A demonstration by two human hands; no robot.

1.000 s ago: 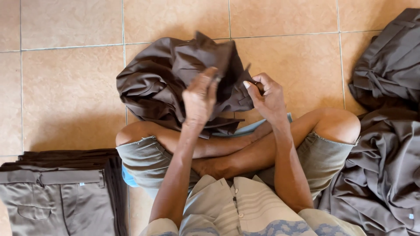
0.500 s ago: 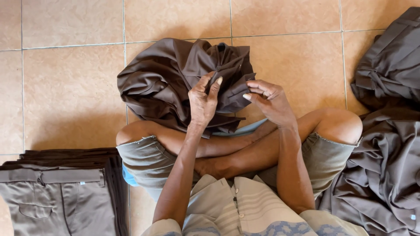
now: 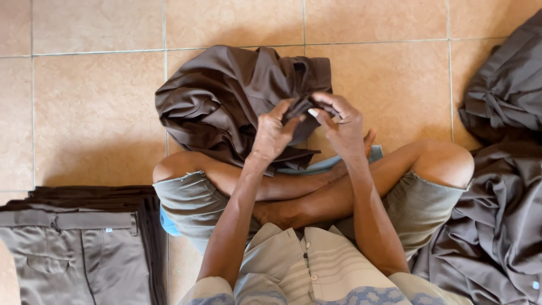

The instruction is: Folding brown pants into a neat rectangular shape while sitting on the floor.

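Closer together now, left hand [image 3: 273, 133] and right hand [image 3: 342, 125] pinch the brown garment's [image 3: 220, 96] edge.

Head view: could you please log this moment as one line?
left hand: grips brown garment | right hand: grips same | folded trousers stack: beside left knee

Tan tiled floor [image 3: 96, 113] with pale grout lines, crumpled brown garment [image 3: 226, 101] resting on it at centre, neat stack of folded trousers [image 3: 79, 243] lay at lower left, loose heap of brown cloth [image 3: 497, 169] sprawled along the right edge
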